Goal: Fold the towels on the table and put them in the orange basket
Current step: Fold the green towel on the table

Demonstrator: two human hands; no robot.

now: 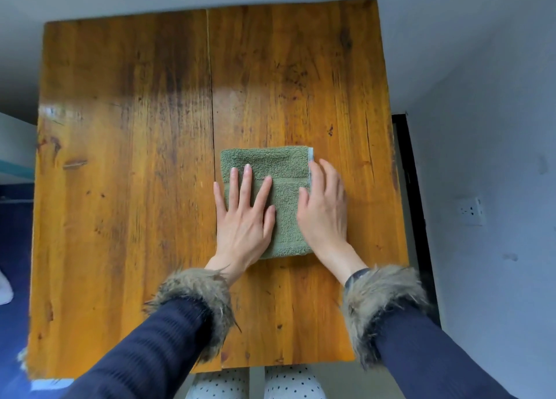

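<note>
A small green towel (282, 173) lies folded into a rectangle on the wooden table (126, 158), right of the table's middle seam. My left hand (245, 212) presses flat on the towel's left half with straight, spread fingers. My right hand (325, 209) rests on the towel's right edge, fingers relaxed and reaching toward the far right corner. Both hands cover much of the towel's near part. No orange basket is in view.
The table's right edge (394, 170) runs close beside my right hand, with a dark gap and a grey wall with a socket (472, 210) beyond. A blue floor lies to the left. My knees in dotted fabric (255, 383) show below the near edge.
</note>
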